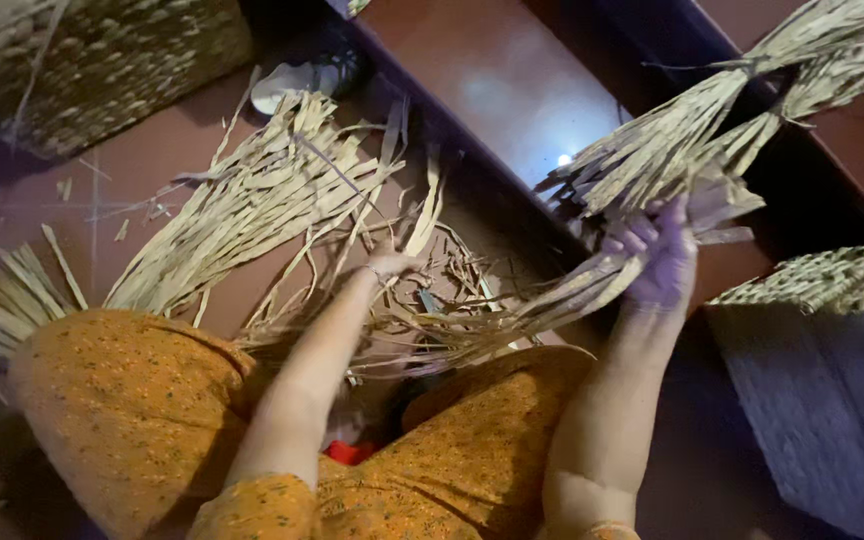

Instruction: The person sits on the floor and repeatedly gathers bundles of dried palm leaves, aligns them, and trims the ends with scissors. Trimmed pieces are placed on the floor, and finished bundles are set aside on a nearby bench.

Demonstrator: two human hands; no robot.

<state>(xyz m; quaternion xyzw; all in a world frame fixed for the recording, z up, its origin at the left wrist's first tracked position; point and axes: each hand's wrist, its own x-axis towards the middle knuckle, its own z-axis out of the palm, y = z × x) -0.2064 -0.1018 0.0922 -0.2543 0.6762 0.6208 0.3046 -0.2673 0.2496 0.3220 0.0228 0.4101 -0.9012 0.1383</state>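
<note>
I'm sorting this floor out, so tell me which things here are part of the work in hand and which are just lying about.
In hand:
- dried leaf strips gripped by right hand
- tangled strips under left hand
- strip bundle on floor

Lying about:
- woven basket
- woven mat
- sandal

The right hand [660,255] is raised and closed around a bunch of dried straw strips [592,285], which trail down toward the lap. The left hand [392,265] reaches into a loose tangle of strips [282,190] fanned across the reddish floor [152,160]. Orange patterned cloth [132,410] covers the knees, and a woven mat [832,280] lies at the right.
</note>
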